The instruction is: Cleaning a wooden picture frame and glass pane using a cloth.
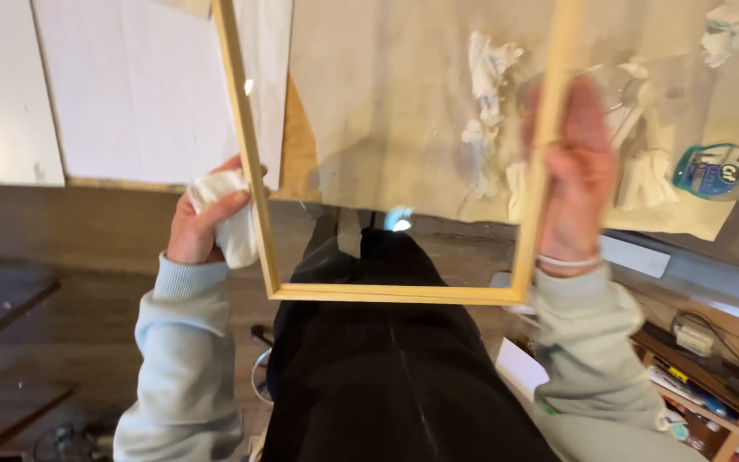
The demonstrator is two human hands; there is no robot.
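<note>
**Glazed frame held up, cloth at its left rail**

My right hand [576,171] grips the right rail of the light wooden picture frame [395,293], fingers curled around the wood and pressed tight behind the glass pane [404,154]. The frame is raised off the table [369,103], tilted toward me, its near rail over my lap. My left hand [203,224] pinches a crumpled white cloth [233,227] between thumb and fingers, touching the outer face of the left rail low down.

Judged step: wiping the frame and glass, currently at the left edge. Smears cannot be made out through the pane.

On the far table, paper-covered: used white wipes [485,103] seen through the glass, and a clear spray bottle with a blue label [720,171] lying at far right. White boards [130,85] lie at far left.

The next move calls for a steady right-hand hold while the cloth travels; pressure on the glass should stay light, since only one rail is supported.
</note>
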